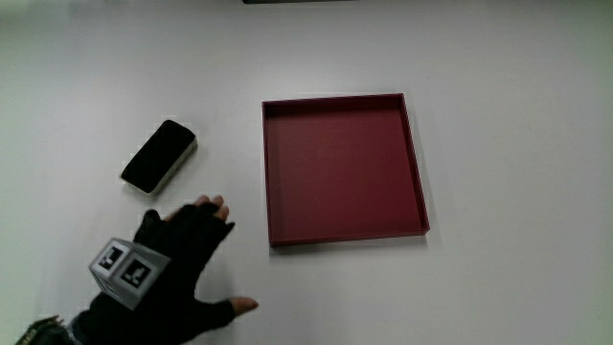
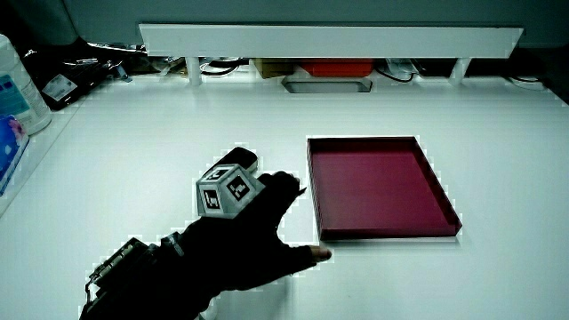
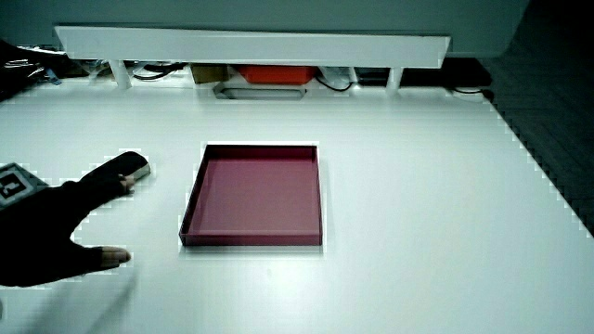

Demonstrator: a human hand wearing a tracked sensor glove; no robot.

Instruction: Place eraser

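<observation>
From my seat, the main view gives me the eraser (image 1: 159,155) lying flat on the white table (image 1: 517,115), black felt face up over a pale body. It sits beside the dark red tray (image 1: 416,163), apart from it, with bare table between the two. Its long axis runs on a diagonal: the end farther from the person leans toward the tray, the nearer end points away from it.

The hand (image 1: 163,273) is nearer to the person than the eraser and is not touching it; I see a strip of table between the fingertips (image 1: 215,204) and the eraser's near end. The fingers are spread and relaxed, thumb splayed out toward the tray, holding nothing. The patterned cube (image 1: 127,269) rides on the back of the glove.

In both side views the hand hides most of the eraser: only a pale end (image 2: 246,160) shows past the cube, and a small piece (image 3: 137,168) past the fingertips. The tray (image 3: 252,239) is square and shallow, and I see nothing in it
</observation>
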